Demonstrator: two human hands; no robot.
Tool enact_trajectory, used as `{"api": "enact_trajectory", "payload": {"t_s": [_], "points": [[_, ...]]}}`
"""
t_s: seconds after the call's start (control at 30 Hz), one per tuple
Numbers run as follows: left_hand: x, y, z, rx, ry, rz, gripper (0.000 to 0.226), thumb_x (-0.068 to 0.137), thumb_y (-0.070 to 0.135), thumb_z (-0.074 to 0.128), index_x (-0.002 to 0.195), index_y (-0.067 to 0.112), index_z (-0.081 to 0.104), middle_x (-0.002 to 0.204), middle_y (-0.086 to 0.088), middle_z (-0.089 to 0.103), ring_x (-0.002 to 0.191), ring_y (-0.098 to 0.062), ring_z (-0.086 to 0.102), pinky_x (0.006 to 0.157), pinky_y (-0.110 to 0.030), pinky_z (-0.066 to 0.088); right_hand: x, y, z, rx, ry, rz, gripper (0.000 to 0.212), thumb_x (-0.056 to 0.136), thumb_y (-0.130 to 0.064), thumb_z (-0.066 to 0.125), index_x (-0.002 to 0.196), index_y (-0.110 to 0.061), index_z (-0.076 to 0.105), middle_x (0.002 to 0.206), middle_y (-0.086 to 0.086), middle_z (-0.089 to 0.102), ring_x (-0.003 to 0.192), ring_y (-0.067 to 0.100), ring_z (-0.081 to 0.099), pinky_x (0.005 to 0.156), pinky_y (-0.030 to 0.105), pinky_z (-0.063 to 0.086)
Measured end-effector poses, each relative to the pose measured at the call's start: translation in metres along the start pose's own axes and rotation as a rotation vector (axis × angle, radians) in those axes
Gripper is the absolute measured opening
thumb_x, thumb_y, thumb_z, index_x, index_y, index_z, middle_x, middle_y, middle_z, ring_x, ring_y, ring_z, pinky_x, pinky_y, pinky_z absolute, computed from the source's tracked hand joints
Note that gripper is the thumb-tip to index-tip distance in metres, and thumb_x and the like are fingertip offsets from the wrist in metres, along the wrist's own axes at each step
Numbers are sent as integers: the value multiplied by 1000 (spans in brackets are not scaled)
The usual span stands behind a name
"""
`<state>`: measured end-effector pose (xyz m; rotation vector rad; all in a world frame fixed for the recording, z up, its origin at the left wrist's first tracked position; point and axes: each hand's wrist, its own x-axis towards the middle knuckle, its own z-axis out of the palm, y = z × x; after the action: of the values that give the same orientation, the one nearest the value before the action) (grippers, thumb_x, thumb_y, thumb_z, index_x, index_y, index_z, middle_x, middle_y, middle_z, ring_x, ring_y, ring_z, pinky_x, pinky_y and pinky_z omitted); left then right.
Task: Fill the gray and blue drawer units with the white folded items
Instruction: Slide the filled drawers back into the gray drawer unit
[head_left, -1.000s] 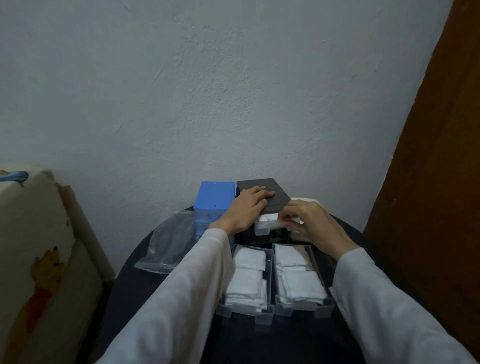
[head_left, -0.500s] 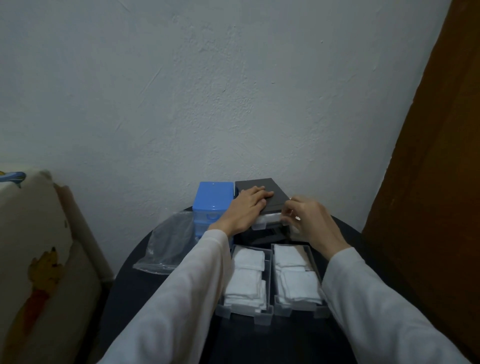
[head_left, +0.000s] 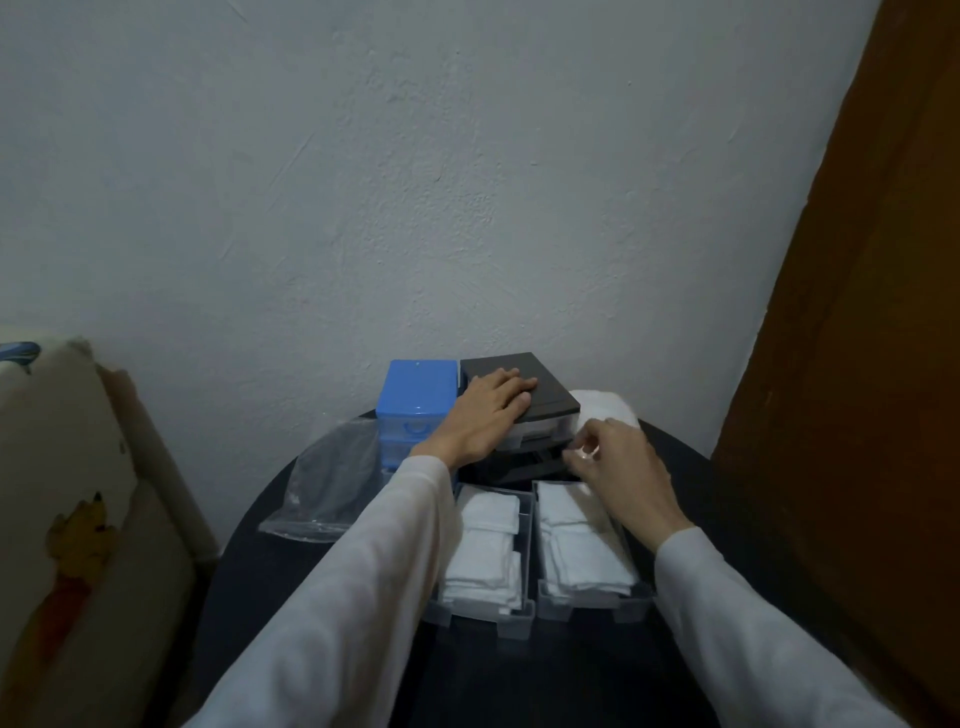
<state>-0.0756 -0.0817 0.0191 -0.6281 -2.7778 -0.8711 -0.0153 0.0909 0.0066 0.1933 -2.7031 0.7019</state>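
The gray drawer unit (head_left: 545, 387) stands at the back of the round table, with the blue drawer unit (head_left: 415, 389) touching its left side. My left hand (head_left: 488, 413) lies flat on the gray unit's top. The gray unit's top drawer (head_left: 543, 428) is pushed in with white inside; the slots below it (head_left: 524, 465) are dark and hold no drawers. My right hand (head_left: 618, 470) hovers in front of the unit's right side, fingers loosely curled, holding nothing. Two clear drawers (head_left: 478, 616) (head_left: 587, 605) sit side by side in front, both holding white folded items (head_left: 483, 551).
More white folded items (head_left: 608, 408) are piled right of the gray unit. A clear plastic bag (head_left: 327, 478) lies on the dark table (head_left: 519, 675) at the left. A brown door (head_left: 857, 364) stands close on the right, a printed cushion (head_left: 67, 493) on the left.
The gray unit's top drawer slid from part-way out to fully in. My right hand has left it and drawn back toward me. My left hand stayed on the unit's top.
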Motion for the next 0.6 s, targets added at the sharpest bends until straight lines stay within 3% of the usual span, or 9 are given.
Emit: {"api": "enact_trajectory", "payload": {"t_s": [0.1,0.2,0.37,0.5,0.6], "points": [[-4,4,-1,20,-36,-27,49,98,39,40,144,23,33,155,0,22,144,-16,12,116,-38,7,-25,-3,6,-114,-222,158,53,79,-56,61,116,-20,51,117,3,52,109,23,52,90,39,46],[-7,6,-1,68,-65,-15,58,95,41,46,146,23,27,157,-1,16,145,-16,9,117,-35,1,-46,-5,10,-200,-362,227,77,74,-66,58,133,-20,37,135,7,38,124,30,40,97,43,38],[-9,9,1,66,-95,-28,60,96,44,41,148,24,20,158,-4,9,146,-17,2,116,-35,-5,-53,-1,0,-172,-428,218,79,75,-58,62,138,-22,31,141,6,32,126,31,40,96,41,37],[-8,9,1,118,-117,-22,61,96,43,40,149,22,16,158,-6,7,146,-19,0,116,-36,-6,-66,4,-4,-205,-541,207,92,75,-56,64,147,-29,13,155,2,4,137,33,24,105,46,30],[-8,7,2,116,-119,-18,61,96,43,41,149,22,17,158,-6,7,146,-19,0,116,-37,-6,-75,7,-5,-205,-486,172,88,80,-51,61,148,-34,7,157,-3,-3,137,34,23,105,46,29]]}}
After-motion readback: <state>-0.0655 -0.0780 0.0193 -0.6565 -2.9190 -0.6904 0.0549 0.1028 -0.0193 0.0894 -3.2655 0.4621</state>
